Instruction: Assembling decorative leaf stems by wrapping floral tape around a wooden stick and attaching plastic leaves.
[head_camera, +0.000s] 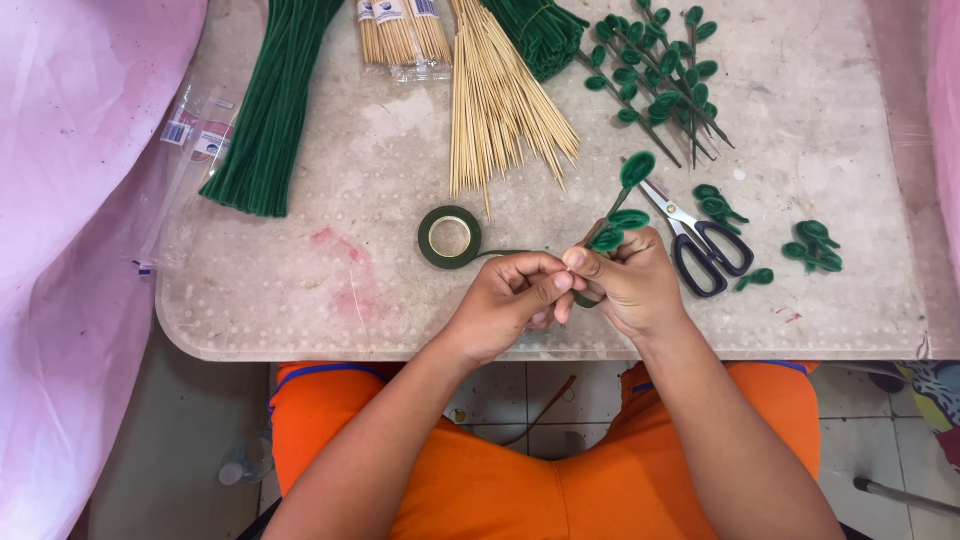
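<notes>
Pinching a leafy green stem above the table's near edge, the right hand steadies it upright while the left hand closes its fingertips on the stem's base, seemingly where green tape feeds in. Scissors lie just right; finished stems and skewers sit toward the far edge.

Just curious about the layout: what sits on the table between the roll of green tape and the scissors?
In the head view, both hands and the leafy green stem they hold lie between the tape roll and scissors.
</notes>
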